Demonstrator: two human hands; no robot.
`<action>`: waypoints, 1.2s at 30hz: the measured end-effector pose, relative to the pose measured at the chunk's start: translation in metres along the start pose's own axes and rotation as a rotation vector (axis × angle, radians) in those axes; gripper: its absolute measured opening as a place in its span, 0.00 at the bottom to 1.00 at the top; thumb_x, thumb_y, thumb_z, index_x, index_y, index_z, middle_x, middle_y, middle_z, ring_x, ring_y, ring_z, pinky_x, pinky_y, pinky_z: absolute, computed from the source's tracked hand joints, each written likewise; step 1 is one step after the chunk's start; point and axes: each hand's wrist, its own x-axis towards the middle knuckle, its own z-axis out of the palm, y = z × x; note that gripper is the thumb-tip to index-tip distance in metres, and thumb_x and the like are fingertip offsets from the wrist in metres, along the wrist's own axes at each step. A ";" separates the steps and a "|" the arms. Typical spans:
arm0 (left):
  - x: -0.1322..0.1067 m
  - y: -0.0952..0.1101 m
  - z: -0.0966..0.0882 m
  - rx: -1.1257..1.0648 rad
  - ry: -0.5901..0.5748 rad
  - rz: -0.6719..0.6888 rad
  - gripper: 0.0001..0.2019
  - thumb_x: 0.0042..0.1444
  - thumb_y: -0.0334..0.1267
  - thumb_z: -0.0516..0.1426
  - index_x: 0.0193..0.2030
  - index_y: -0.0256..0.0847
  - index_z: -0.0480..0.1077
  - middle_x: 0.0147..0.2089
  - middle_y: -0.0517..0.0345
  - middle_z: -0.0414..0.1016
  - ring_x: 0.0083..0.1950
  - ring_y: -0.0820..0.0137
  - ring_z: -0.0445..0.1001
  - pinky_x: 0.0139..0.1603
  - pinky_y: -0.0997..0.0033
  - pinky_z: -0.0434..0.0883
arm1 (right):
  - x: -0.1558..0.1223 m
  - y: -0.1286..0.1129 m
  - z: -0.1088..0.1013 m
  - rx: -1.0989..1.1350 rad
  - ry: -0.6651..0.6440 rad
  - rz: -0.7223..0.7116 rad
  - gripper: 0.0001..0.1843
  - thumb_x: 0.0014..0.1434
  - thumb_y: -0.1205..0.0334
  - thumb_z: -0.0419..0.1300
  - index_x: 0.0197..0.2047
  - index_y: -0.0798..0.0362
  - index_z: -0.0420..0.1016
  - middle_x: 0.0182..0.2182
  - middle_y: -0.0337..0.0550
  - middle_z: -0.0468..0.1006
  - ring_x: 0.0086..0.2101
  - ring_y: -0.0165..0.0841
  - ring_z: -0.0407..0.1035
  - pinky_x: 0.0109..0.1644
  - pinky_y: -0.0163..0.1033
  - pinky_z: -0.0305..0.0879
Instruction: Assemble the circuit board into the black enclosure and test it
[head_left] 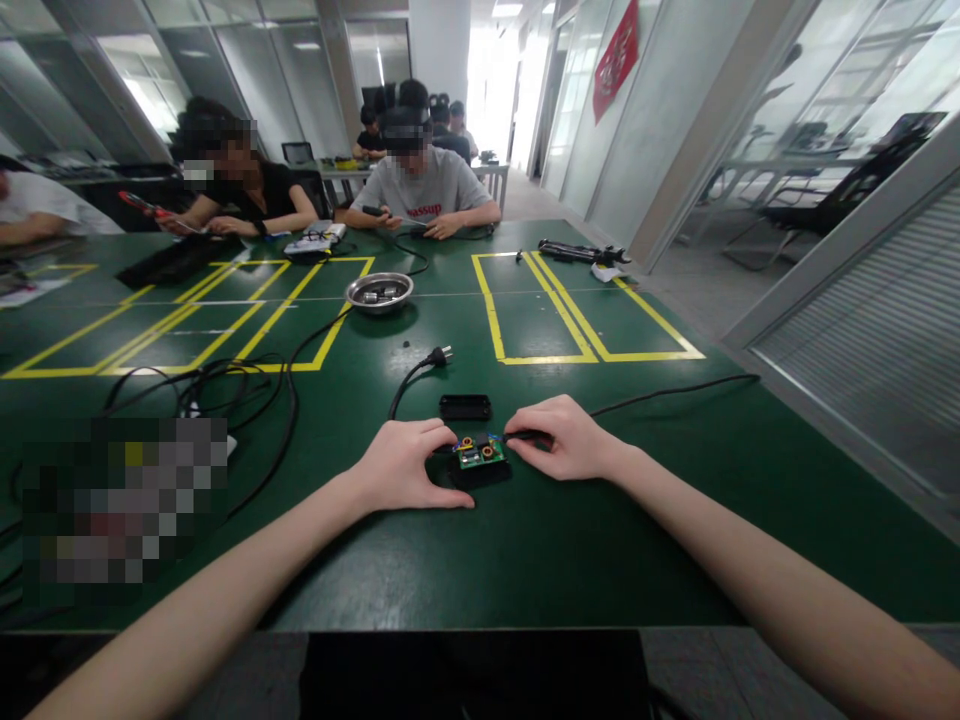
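Note:
A small green circuit board with copper coils sits in a black case half on the green table, right in front of me. My left hand rests curled against the case's left side, fingers closed on its edge. My right hand pinches the black cable where it enters the board from the right. The other black case half lies just behind the board. A black plug on its cord lies further back.
A metal bowl with small parts stands mid-table. Tangled black cables lie at the left. Yellow tape rectangles mark the table. Two people sit working at the far side, another at the far left. A black tool lies far right.

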 end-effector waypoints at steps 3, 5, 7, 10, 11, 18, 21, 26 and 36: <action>0.001 0.000 0.002 0.008 -0.019 -0.031 0.22 0.51 0.58 0.68 0.39 0.41 0.76 0.35 0.59 0.80 0.32 0.69 0.78 0.30 0.73 0.65 | 0.001 -0.002 0.000 0.007 -0.018 -0.010 0.09 0.65 0.63 0.58 0.36 0.54 0.77 0.24 0.38 0.77 0.23 0.28 0.68 0.30 0.34 0.59; 0.001 -0.001 0.001 0.002 -0.026 -0.053 0.20 0.52 0.56 0.68 0.39 0.41 0.76 0.35 0.60 0.80 0.32 0.70 0.78 0.30 0.73 0.65 | 0.002 -0.004 0.001 0.015 -0.027 -0.008 0.08 0.65 0.63 0.58 0.36 0.54 0.77 0.24 0.38 0.77 0.23 0.28 0.67 0.30 0.34 0.58; 0.001 -0.002 0.000 -0.010 -0.024 -0.069 0.19 0.52 0.55 0.68 0.39 0.41 0.76 0.36 0.60 0.81 0.32 0.70 0.78 0.31 0.74 0.65 | 0.002 -0.005 0.002 0.018 -0.049 0.001 0.08 0.65 0.63 0.58 0.35 0.54 0.77 0.24 0.38 0.77 0.23 0.28 0.67 0.29 0.34 0.57; 0.001 -0.005 -0.003 -0.038 -0.025 -0.076 0.17 0.55 0.52 0.67 0.42 0.42 0.77 0.39 0.59 0.83 0.35 0.69 0.80 0.34 0.73 0.68 | 0.003 -0.005 0.005 0.018 -0.086 0.038 0.09 0.64 0.62 0.58 0.35 0.53 0.77 0.24 0.38 0.78 0.23 0.28 0.67 0.30 0.33 0.56; 0.001 -0.006 -0.003 -0.043 -0.029 -0.075 0.16 0.56 0.51 0.66 0.43 0.42 0.77 0.40 0.59 0.83 0.36 0.69 0.81 0.34 0.73 0.69 | 0.003 -0.005 0.006 0.017 -0.093 0.054 0.09 0.64 0.62 0.58 0.35 0.53 0.77 0.24 0.39 0.78 0.23 0.28 0.67 0.30 0.33 0.57; 0.002 -0.006 -0.006 -0.009 -0.055 -0.113 0.16 0.55 0.51 0.67 0.43 0.42 0.77 0.40 0.58 0.84 0.37 0.66 0.82 0.34 0.72 0.69 | 0.005 -0.005 0.004 -0.016 -0.131 0.126 0.07 0.63 0.62 0.60 0.34 0.53 0.78 0.24 0.38 0.78 0.23 0.28 0.67 0.31 0.33 0.56; 0.002 -0.005 -0.006 -0.002 -0.062 -0.126 0.16 0.56 0.52 0.66 0.43 0.43 0.76 0.39 0.59 0.84 0.37 0.66 0.81 0.34 0.72 0.69 | 0.006 -0.005 0.004 -0.038 -0.143 0.143 0.06 0.62 0.63 0.61 0.34 0.53 0.78 0.26 0.39 0.79 0.24 0.28 0.68 0.31 0.33 0.56; 0.002 -0.007 -0.009 -0.021 -0.071 -0.094 0.19 0.58 0.55 0.64 0.47 0.42 0.76 0.40 0.57 0.82 0.37 0.66 0.80 0.36 0.72 0.70 | 0.007 -0.003 0.006 -0.078 -0.142 0.108 0.10 0.66 0.62 0.60 0.33 0.53 0.78 0.29 0.42 0.79 0.29 0.32 0.71 0.35 0.35 0.59; 0.005 -0.015 0.000 0.070 0.013 -0.151 0.15 0.72 0.39 0.49 0.40 0.41 0.76 0.39 0.56 0.82 0.38 0.67 0.79 0.40 0.71 0.72 | 0.010 -0.002 0.015 -0.108 -0.156 0.325 0.19 0.68 0.60 0.57 0.23 0.52 0.70 0.22 0.38 0.71 0.24 0.29 0.63 0.32 0.35 0.52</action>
